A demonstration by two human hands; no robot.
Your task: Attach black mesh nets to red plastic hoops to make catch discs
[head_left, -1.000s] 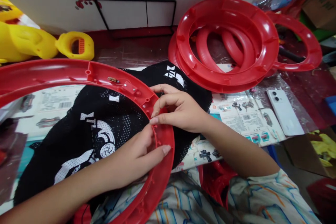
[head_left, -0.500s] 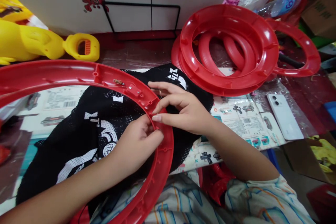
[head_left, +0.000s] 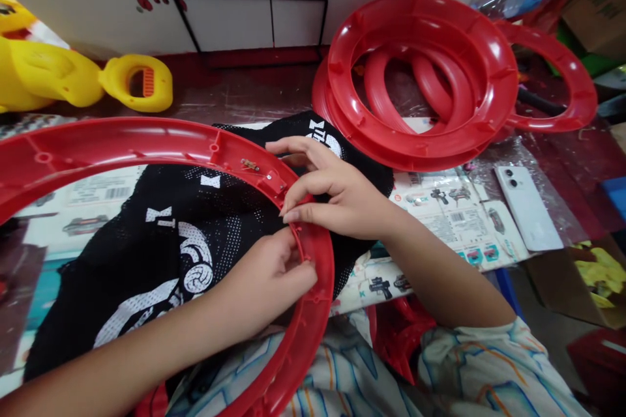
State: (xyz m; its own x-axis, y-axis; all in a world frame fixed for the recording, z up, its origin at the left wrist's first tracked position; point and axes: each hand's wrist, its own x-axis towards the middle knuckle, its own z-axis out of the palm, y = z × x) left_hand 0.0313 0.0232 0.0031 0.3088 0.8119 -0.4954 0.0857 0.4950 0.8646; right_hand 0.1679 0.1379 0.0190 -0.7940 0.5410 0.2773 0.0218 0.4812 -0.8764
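A large red plastic ring (head_left: 147, 137) lies across my lap and the table, with black mesh netting (head_left: 161, 241) printed in white under and inside it. My left hand (head_left: 267, 280) reaches through the ring, fingers curled and pinching at the ring's inner edge on the right side. My right hand (head_left: 337, 192) rests on the rim just above, thumb and fingers pressed together against the same edge where the netting meets it. A small metal screw piece (head_left: 252, 164) sits on the rim near my right fingers.
A stack of red rings (head_left: 420, 143) lies at the back right, another ring (head_left: 562, 65) behind it. A white phone (head_left: 528, 208) rests on printed paper (head_left: 454, 208). Yellow plastic toys (head_left: 137, 81) sit at back left. Cardboard boxes stand at the right edge.
The ring has turned a little, carrying the screw piece rightward toward my right hand. My left fingers have curled from flat on the rim into a pinch at its inner edge.
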